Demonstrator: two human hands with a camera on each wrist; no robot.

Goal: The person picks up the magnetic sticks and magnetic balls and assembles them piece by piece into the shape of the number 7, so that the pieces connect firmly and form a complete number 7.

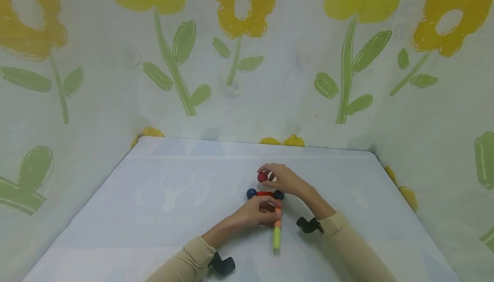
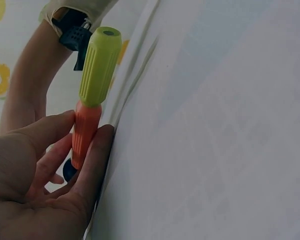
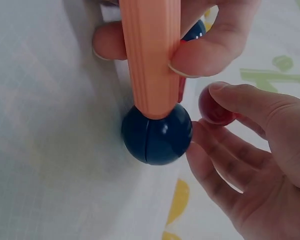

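My left hand [image 1: 251,211] pinches an orange ribbed rod [image 3: 152,60] between thumb and fingers, low over the table. A yellow-green ribbed rod [image 2: 101,65] continues end to end from it, toward me. At its far end the orange rod meets a dark blue ball [image 3: 157,137], which has a seam around it. From that ball a red rod [image 1: 265,193] runs left to a second dark blue ball [image 1: 251,193]. My right hand [image 1: 287,180] holds a small red ball [image 1: 262,177] by the fingertips, just beyond the red rod and apart from it.
A pale printed cloth covers the table [image 1: 115,222], with a faint deer-head pattern. Behind and beside it hangs a curtain [image 1: 278,80] with yellow flowers. Black wrist devices [image 1: 223,265] sit at both beige sleeves [image 1: 359,247].
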